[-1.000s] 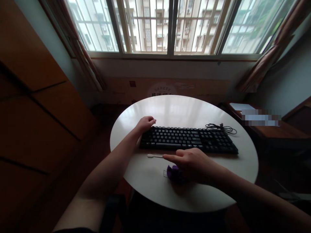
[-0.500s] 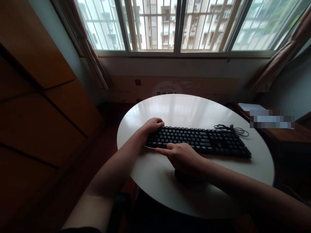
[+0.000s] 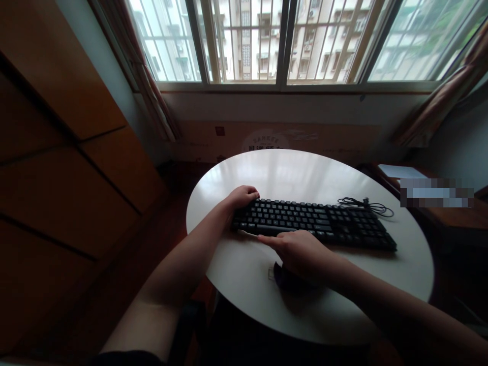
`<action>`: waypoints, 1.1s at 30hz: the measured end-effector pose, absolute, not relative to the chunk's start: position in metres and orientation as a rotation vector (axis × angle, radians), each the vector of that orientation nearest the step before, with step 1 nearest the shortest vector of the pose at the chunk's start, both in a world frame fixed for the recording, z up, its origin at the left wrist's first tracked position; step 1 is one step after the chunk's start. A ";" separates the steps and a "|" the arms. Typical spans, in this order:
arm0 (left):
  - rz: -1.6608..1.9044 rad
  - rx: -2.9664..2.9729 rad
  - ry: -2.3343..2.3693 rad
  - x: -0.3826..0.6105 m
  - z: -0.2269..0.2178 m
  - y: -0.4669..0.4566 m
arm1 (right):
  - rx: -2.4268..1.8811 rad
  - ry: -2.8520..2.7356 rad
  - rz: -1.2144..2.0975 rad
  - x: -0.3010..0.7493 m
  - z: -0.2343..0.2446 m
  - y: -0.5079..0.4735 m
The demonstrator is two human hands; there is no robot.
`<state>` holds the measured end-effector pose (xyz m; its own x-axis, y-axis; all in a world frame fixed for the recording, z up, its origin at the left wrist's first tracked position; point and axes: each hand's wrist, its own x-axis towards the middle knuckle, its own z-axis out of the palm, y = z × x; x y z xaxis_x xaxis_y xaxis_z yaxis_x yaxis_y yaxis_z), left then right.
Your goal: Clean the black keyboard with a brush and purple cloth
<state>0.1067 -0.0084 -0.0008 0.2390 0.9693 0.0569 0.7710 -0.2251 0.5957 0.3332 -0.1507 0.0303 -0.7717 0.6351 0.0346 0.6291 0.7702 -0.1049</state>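
A black keyboard point(image 3: 285, 216) lies on the white oval table point(image 3: 229, 175). My left hand point(image 3: 243, 195) is closed around the keyboard's left end, with the fingers at its back corner. In my right hand point(image 3: 301, 249) is a thin pale stick point(image 3: 249, 234), pinched with the forefinger stretched along it. The stick's far end points left, by the keyboard's front left edge; whether it touches cannot be made out. Below my right hand sits a dark rounded object point(image 3: 285, 282), partly hidden, with a small thin-lined item point(image 3: 271, 273) at its left side.
The keyboard's coiled black cable point(image 3: 368, 206) rests behind its right end. A wooden side table point(image 3: 453, 216) with papers point(image 3: 398, 171) stands at the right. An orange-brown cabinet point(image 3: 102, 168) is on the left, and a barred window point(image 3: 282, 46) is ahead.
My right hand has slid a little to the right along the keyboard's front edge with the stick, uncovering more of the dark object below. My left hand stays on the keyboard.
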 end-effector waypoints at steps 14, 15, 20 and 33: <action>0.592 2.082 1.580 0.105 -0.002 -0.006 | -0.910 -2.867 0.203 0.319 0.018 -0.154; 0.595 2.083 1.574 0.104 -0.003 -0.005 | -0.922 -2.872 0.189 0.320 0.019 -0.155; 0.618 2.082 1.558 0.103 -0.005 -0.004 | -0.981 -2.899 0.107 0.337 0.020 -0.156; 0.627 2.052 1.585 0.103 -0.002 -0.005 | -1.058 -2.816 0.233 0.421 0.011 -0.158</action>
